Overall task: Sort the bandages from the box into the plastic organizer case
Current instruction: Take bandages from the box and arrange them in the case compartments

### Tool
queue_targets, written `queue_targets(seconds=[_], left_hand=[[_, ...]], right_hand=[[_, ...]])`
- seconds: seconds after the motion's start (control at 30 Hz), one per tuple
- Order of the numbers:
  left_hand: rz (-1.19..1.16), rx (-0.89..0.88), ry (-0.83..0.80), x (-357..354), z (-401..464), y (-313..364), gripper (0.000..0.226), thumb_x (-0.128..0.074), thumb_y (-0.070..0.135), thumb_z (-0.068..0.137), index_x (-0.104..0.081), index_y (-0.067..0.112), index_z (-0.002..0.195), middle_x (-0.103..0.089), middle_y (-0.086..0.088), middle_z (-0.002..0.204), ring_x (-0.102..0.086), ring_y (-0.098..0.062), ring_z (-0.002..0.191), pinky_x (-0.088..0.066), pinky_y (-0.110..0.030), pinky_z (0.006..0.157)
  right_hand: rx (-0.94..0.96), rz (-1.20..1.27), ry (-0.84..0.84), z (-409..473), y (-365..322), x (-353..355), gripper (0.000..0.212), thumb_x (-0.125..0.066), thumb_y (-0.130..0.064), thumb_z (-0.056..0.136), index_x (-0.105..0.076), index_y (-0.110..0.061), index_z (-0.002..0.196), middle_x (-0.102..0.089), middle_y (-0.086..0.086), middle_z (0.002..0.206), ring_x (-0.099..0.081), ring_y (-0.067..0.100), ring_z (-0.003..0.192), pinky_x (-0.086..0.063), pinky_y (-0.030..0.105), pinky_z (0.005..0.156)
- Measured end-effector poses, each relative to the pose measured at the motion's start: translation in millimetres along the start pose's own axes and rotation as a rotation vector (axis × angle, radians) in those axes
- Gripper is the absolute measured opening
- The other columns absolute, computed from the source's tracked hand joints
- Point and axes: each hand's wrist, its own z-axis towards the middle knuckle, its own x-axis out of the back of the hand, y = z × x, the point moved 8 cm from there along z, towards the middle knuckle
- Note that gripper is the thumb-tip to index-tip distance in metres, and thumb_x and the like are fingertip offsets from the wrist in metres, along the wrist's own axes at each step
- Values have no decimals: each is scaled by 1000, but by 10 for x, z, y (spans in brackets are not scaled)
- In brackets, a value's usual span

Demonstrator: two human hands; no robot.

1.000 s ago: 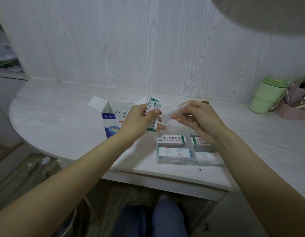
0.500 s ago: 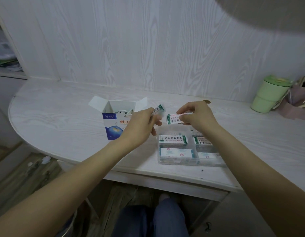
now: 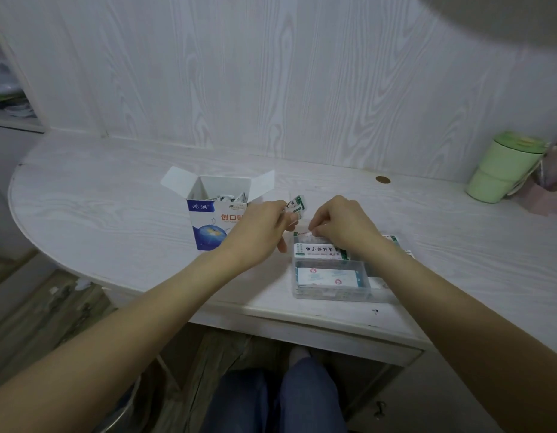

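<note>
An open white and blue bandage box point(image 3: 210, 220) stands on the desk with several wrapped bandages inside. To its right lies the clear plastic organizer case point(image 3: 331, 292), with bandages lying in its compartments. My left hand point(image 3: 258, 232) hovers between box and case and pinches a small stack of green-edged bandages point(image 3: 295, 207). Over the case's far left compartment, my right hand point(image 3: 339, 226) pinches one bandage point(image 3: 308, 234) with curled fingers, its lower edge at the compartment.
A green lidded cup point(image 3: 502, 167) and a pink holder point(image 3: 552, 182) stand at the desk's far right. A small brown cap point(image 3: 382, 179) marks the desk near the wall. The desk's front edge point(image 3: 271, 310) runs just below the case.
My right hand has come down from mid-air with one bandage to the case's far left compartment. My left hand stays near the box, holding the rest of the stack lower.
</note>
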Motion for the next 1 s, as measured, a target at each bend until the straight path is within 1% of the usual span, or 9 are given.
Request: queue_targets(seconds=[0.2, 0.33, 0.4, 0.53, 0.6, 0.7, 0.8, 0.93, 1.0], left_hand=[[-27, 6, 17, 10, 6, 12, 31, -42, 20, 100, -49, 12, 71, -64, -3, 91, -65, -12, 53, -40, -6, 57], [-38, 8, 14, 8, 11, 8, 32, -43, 20, 100, -47, 11, 70, -64, -2, 89, -65, -12, 53, -40, -6, 55], [-46, 9, 12, 10, 10, 9, 31, -43, 20, 100, -50, 8, 73, -64, -3, 91, -64, -10, 52, -41, -6, 54], [-57, 17, 6, 16, 10, 19, 28, -42, 20, 101, -52, 10, 76, -65, -5, 92, -66, -14, 55, -39, -7, 50], [-57, 17, 1, 10, 9, 28, 29, -42, 20, 101, -50, 11, 74, -66, -5, 92, -67, -16, 56, -38, -7, 48], [-59, 7, 5, 15, 12, 44, 32, -42, 18, 100, -47, 11, 70, -66, -9, 95, -67, -18, 56, -35, -7, 46], [-57, 6, 6, 18, 28, 43, 30, -42, 19, 101, -53, 3, 78, -67, -8, 96, -67, -16, 56, -34, -7, 43], [-54, 6, 4, 6, 52, 38, 30, -42, 22, 100, -56, -2, 88, -68, -8, 97, -66, -12, 55, -33, -8, 41], [-56, 10, 3, 5, 61, 37, 31, -42, 22, 100, -56, -2, 89, -68, -8, 98, -66, -12, 55, -32, -8, 41]], right_hand=[[4, -92, -9, 31, -17, -35, 16, -61, -11, 86, -76, -16, 90, -72, 4, 86, -65, 21, 79, -57, 40, 74], [34, -43, -48, -3, -51, -40, 20, -56, -11, 89, -75, -12, 94, -71, 6, 81, -59, 15, 64, -51, 29, 61], [58, -22, -52, -38, -72, -10, 19, -56, -12, 90, -75, -12, 95, -70, 5, 80, -57, 13, 63, -45, 25, 56], [74, 34, 0, -79, -51, 143, 18, -58, -18, 92, -74, -14, 98, -70, -1, 89, -62, 15, 83, -43, 18, 61], [61, 36, 31, -88, -18, 244, 18, -57, -18, 93, -73, -14, 100, -67, -2, 92, -59, 13, 84, -41, 20, 62], [18, 6, 34, -83, 45, 315, 19, -55, -12, 92, -72, -9, 100, -70, 5, 97, -64, 19, 83, -48, 27, 68], [-2, -30, -20, -91, 48, 255, 19, -55, -12, 92, -73, -5, 93, -72, 9, 91, -67, 24, 81, -53, 32, 70], [-25, 7, -68, -77, 21, 152, 32, -52, -25, 96, -73, -4, 86, -72, 6, 85, -67, 22, 80, -47, 26, 63], [-29, 18, -101, -62, 9, 89, 36, -49, -30, 98, -74, -6, 88, -72, 5, 87, -66, 18, 82, -46, 24, 67]])
